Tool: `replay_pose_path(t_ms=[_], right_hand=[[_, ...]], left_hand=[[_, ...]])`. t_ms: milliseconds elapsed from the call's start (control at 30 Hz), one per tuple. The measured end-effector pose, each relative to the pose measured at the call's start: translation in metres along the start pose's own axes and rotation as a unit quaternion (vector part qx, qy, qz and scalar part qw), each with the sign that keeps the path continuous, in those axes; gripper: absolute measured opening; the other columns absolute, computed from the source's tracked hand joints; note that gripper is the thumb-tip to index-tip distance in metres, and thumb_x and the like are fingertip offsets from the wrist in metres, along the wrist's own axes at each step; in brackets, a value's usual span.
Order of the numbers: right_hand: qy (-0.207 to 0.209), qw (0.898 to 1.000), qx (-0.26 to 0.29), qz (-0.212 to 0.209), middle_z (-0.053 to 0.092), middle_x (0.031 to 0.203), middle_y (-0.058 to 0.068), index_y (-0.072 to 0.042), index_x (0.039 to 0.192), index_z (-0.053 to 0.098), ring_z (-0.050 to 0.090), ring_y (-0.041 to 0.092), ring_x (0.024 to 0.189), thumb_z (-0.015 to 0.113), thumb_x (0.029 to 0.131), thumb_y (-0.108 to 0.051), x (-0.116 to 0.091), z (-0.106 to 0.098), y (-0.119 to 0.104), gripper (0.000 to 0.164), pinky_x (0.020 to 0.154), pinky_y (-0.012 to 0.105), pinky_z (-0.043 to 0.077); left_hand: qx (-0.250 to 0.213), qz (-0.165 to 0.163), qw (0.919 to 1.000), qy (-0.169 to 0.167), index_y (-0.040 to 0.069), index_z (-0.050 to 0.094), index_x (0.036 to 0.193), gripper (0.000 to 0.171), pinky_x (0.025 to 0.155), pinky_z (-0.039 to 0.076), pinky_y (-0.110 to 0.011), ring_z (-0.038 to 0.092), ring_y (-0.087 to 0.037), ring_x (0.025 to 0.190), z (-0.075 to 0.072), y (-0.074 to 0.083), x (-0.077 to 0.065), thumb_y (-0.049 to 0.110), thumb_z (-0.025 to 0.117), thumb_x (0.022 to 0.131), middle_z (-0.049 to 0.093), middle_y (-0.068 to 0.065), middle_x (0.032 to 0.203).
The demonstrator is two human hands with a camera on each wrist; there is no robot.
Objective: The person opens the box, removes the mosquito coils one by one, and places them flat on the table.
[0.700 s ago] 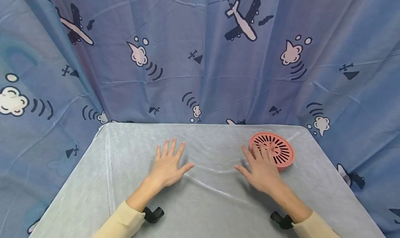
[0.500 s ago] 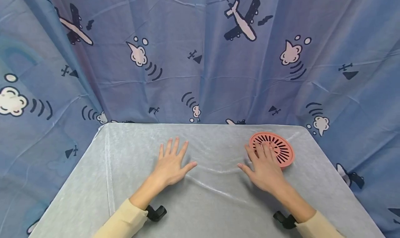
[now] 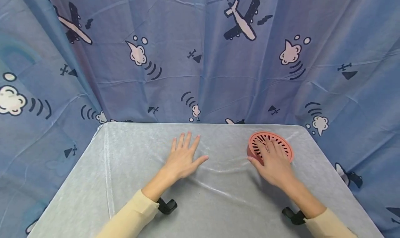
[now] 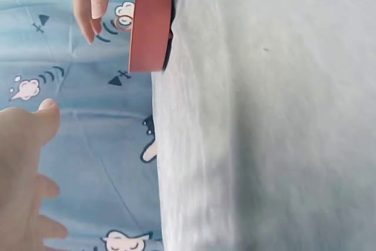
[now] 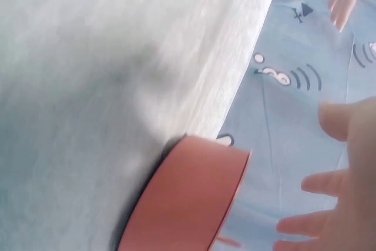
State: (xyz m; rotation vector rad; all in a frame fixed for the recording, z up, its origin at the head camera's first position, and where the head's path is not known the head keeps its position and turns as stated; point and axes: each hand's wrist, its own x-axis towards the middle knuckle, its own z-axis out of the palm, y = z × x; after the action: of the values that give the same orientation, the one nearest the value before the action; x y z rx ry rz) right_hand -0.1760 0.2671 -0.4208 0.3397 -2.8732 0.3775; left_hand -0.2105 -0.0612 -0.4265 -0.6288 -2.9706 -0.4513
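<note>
A round coral-red box (image 3: 286, 149) with a slotted lid, resembling a mosquito-coil holder, stands at the far right of the table. Over its lid hovers my right hand (image 3: 276, 167), palm down with fingers spread, covering part of the slots in the head view. The right wrist view shows a gap between these fingers and the box (image 5: 185, 198). My left hand (image 3: 181, 163) is held above the table left of centre, fingers straight and thumb out, holding nothing. In the left wrist view, the box (image 4: 150, 27) shows its plain side wall.
A pale grey cloth with creases covers the table (image 3: 200, 203). Behind and beside it hangs a blue curtain (image 3: 175, 68) printed with planes and clouds. Each wrist wears a black camera mount (image 3: 167, 206) below a cream sleeve (image 3: 131, 213).
Both hands have shifted rightward, the left also slightly forward. The right hand is now farther over the box lid. The box has stayed in place.
</note>
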Motion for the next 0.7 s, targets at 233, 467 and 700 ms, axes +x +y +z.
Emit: replay_pose_path(t_ms=[233,467,700], right_hand=[[0.046,0.999,0.006,-0.024,0.040,0.144,0.038,0.008,0.144,0.047,0.032,0.056,0.136,0.063,0.099,-0.035,0.005,-0.005,0.016,0.064,0.110,0.070,0.024],[0.066,0.997,0.040,-0.014,0.040,0.144,0.037,0.007,0.143,0.047,0.034,0.055,0.134,0.059,0.102,-0.034,0.010,-0.007,0.034,0.060,0.106,0.071,0.027],[0.045,0.996,0.074,0.027,0.034,0.147,0.040,0.006,0.146,0.043,0.029,0.059,0.135,0.054,0.105,-0.035,0.011,-0.009,0.049,0.059,0.105,0.074,0.025]], left_hand=[[-0.016,0.021,0.9995,0.015,0.020,0.026,0.163,0.076,0.124,0.010,-0.056,0.012,-0.036,0.154,0.001,0.018,0.014,0.065,0.035,0.103,0.020,-0.017,0.167],[-0.051,0.023,0.9982,0.020,0.019,0.024,0.163,0.075,0.124,0.013,-0.054,0.014,-0.037,0.154,0.003,0.034,0.030,0.063,0.036,0.104,0.020,-0.018,0.167],[-0.090,0.024,0.9949,0.040,0.019,0.024,0.163,0.071,0.123,0.017,-0.052,0.020,-0.037,0.152,0.005,0.045,0.042,0.059,0.036,0.105,0.021,-0.018,0.166]])
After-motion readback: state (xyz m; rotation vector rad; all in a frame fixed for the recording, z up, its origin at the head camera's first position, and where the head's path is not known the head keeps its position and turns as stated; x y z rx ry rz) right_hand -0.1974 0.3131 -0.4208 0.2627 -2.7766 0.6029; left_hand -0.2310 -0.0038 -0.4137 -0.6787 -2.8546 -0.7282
